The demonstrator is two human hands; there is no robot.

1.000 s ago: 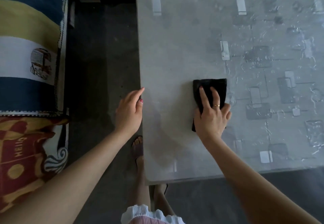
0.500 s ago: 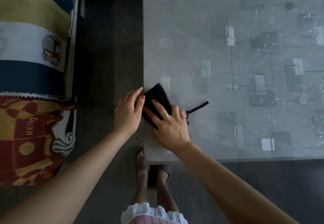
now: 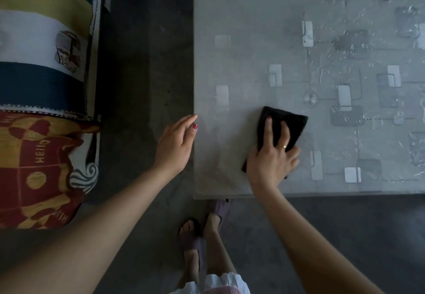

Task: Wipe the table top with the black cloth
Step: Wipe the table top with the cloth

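Running down the far left is a striped and patterned blanket (image 3: 43, 100), and between it and the table top (image 3: 241, 40) lies a strip of dark floor (image 3: 142, 63), free for standing; the person's feet in sandals (image 3: 195, 243) are planted there, just off the table's near corner. The table's left edge runs straight up the frame and its near edge crosses to the right, so bare grey patterned surface spreads away beyond and to the right of the cloth. The left hand (image 3: 176, 144) hovers at that left edge, fingers loosely extended and together, holding nothing, its fingertips reaching the edge line. Further right, the black cloth (image 3: 292, 124) lies flat on the table top, near the near-left corner. The right hand (image 3: 272, 158) presses down on it, palm flat, fingers spread over its nearer half, with the far part of the cloth showing beyond the fingertips (image 3: 268, 120). Both forearms reach in from below, the right one angled up over the near edge.
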